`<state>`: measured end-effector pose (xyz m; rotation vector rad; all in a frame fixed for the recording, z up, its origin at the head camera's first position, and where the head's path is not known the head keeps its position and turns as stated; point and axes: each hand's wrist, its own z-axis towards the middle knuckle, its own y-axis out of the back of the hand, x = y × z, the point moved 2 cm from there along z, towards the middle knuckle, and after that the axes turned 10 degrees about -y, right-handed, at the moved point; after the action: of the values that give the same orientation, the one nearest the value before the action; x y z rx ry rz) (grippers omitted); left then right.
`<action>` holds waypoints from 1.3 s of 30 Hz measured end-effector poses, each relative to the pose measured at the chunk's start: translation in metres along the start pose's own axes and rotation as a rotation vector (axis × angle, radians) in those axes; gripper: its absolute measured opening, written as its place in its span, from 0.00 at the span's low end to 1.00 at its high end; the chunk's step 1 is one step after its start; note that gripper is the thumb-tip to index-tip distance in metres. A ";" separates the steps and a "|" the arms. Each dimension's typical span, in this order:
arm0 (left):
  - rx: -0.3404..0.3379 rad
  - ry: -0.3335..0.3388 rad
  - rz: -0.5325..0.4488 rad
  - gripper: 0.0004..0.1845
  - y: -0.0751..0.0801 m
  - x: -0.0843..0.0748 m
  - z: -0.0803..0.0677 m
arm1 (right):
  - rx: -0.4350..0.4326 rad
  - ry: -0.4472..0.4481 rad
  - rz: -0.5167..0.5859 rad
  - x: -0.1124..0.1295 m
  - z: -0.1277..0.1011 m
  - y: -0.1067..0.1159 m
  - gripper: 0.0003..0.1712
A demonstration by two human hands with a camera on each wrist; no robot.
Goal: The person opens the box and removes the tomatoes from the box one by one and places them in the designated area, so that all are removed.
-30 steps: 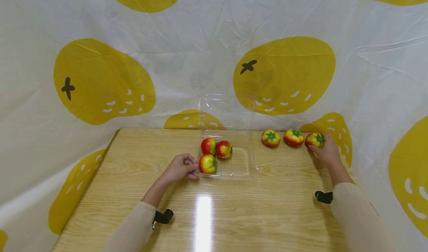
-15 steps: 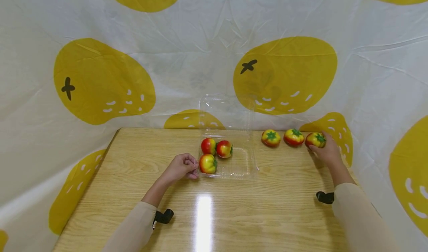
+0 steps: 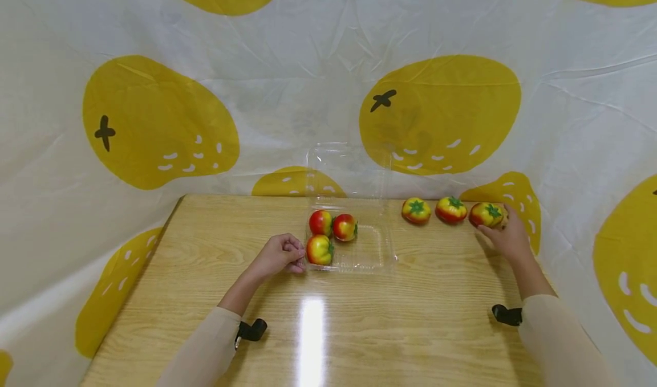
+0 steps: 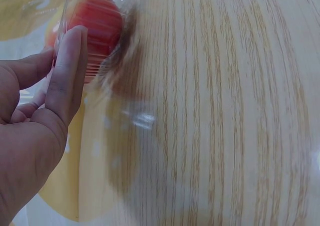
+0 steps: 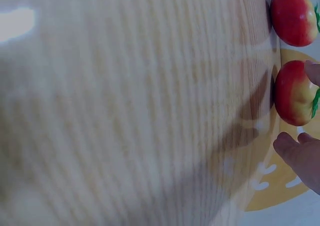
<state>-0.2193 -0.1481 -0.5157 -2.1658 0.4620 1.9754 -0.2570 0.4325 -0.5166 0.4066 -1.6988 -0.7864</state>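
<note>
My left hand [image 3: 279, 256] pinches the left edge of a clear plastic clamshell box [image 3: 377, 247], thumb and fingers on its thin wall in the left wrist view. Inside the box's left part sit three glossy red-and-yellow fruits with green leafy tops, the nearest fruit [image 3: 320, 249] right beside my fingers. My right hand [image 3: 513, 240] is at the rightmost fruit [image 3: 485, 215] of a row of three on the table. Its fingers [image 5: 292, 148] stand spread apart from that fruit in the right wrist view, while the thumb overlaps the fruit's edge.
The box's lid [image 3: 349, 170] stands raised at the back, against a white curtain [image 3: 287, 102] with yellow fruit prints. Two more fruits, a middle one [image 3: 451, 210] and a left one [image 3: 416, 211], line the back edge of the wooden table [image 3: 410, 318].
My right hand has drawn slightly right and back, its fingers loosening from the rightmost fruit, which stays on the table. My left hand holds still at the box.
</note>
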 end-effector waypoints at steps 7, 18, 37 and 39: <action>-0.002 -0.011 0.005 0.06 -0.001 -0.001 0.000 | -0.014 0.020 0.009 0.008 -0.017 0.001 0.56; 0.015 -0.012 0.002 0.08 0.000 0.000 0.001 | -0.065 0.157 0.065 0.030 -0.045 -0.003 0.56; 0.008 -0.005 0.006 0.07 0.000 0.000 0.000 | 0.075 0.326 0.056 0.103 -0.076 -0.039 0.56; 0.006 -0.004 0.006 0.07 -0.001 0.000 0.001 | 0.092 0.333 0.035 0.107 -0.077 -0.045 0.55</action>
<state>-0.2197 -0.1474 -0.5160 -2.1590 0.4736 1.9792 -0.2192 0.3093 -0.4619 0.5389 -1.4282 -0.5797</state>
